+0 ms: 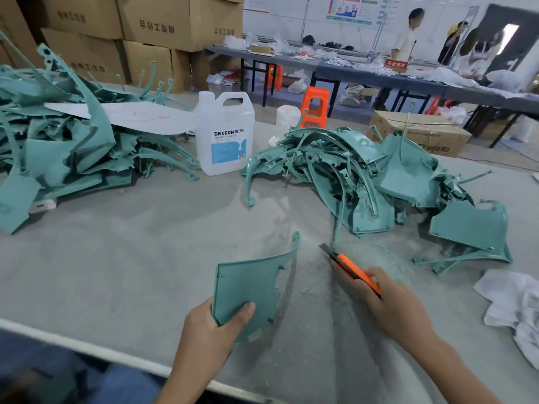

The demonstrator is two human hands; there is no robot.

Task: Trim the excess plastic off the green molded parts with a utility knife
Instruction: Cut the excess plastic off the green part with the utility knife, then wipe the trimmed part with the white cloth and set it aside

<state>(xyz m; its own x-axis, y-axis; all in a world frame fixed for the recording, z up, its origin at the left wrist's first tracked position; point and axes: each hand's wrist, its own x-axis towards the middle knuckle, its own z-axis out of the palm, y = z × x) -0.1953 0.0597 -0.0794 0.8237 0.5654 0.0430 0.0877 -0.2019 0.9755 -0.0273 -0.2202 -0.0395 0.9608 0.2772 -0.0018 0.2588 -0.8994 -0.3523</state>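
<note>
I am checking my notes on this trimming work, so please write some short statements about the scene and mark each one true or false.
1. The left hand grips a curved green molded plastic panel at its lower corner. True.
2. The right hand holds an orange utility knife with the blade out. True.
3. The knife blade is cutting into the held panel. False: the blade is apart from the panel, to its right.
4. The white plastic jug with a blue label lies on its side. False: it stands upright on the grey table.
</note>
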